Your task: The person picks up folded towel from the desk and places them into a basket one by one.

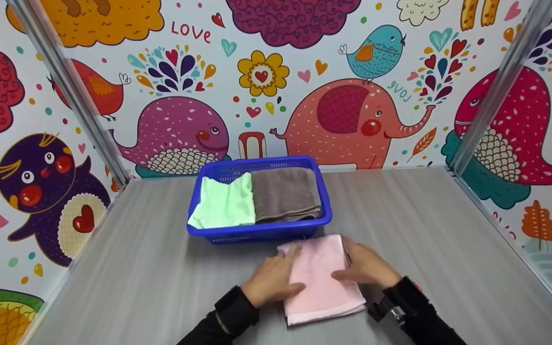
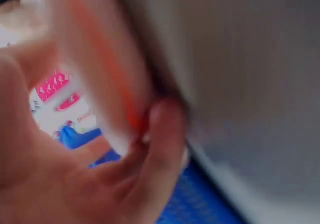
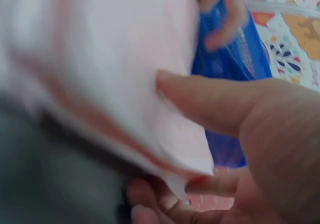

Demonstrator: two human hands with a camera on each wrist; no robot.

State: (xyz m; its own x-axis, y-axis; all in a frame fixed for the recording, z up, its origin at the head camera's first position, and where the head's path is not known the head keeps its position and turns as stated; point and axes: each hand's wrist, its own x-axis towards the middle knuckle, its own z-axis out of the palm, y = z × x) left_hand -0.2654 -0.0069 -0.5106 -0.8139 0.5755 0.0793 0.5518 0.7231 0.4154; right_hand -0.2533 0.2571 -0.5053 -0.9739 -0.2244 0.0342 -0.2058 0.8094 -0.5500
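A folded pink towel [image 1: 321,278] lies in front of the blue basket, nearest the person. My left hand [image 1: 271,280] grips its left side, thumb on top; in the left wrist view, fingers [image 2: 162,149] bend around the blurred towel edge. The right hand [image 1: 369,266] holds the opposite side. In the right wrist view its thumb presses the top of the towel [image 3: 130,74], and the other fingers [image 3: 142,196] curl beneath the layered edge.
Behind the towel stands the blue plastic basket [image 1: 261,232]. A light green towel [image 1: 225,203] fills its left half, and a folded grey-brown towel [image 1: 285,194] its right. Printed panels [image 1: 261,110] with metal posts [image 1: 489,105] enclose the grey tabletop [image 1: 146,268].
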